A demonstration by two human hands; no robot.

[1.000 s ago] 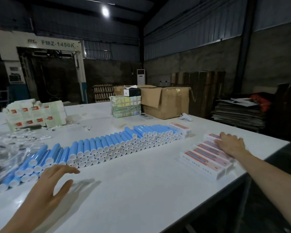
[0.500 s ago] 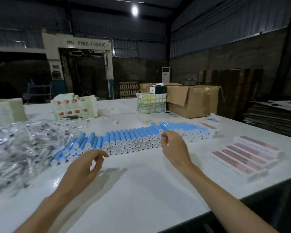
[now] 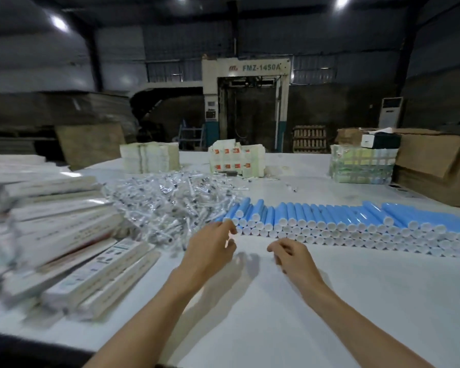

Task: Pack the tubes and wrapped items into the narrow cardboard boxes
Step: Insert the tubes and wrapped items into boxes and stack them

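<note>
A long stacked row of blue tubes with white caps (image 3: 356,221) lies across the white table (image 3: 276,301), from the centre to the right edge. A heap of clear-wrapped items (image 3: 170,205) sits left of the row. Narrow white cardboard boxes (image 3: 96,272) lie in a pile at the near left. My left hand (image 3: 210,245) hovers at the left end of the tube row, fingers loosely curled, holding nothing. My right hand (image 3: 292,253) hangs just in front of the row, fingers curled down and empty.
At the back of the table stand a white stack (image 3: 149,160), a pile of white packs with red labels (image 3: 237,160), a wrapped greenish bundle (image 3: 361,166) and a large brown carton (image 3: 436,168). A big machine (image 3: 246,102) stands behind. More flat white packs (image 3: 24,197) lie far left.
The view has swung left, bringing the box pile and wrapped heap into sight. My right hand came from the boxes at the right to the tube row, beside my left hand.
</note>
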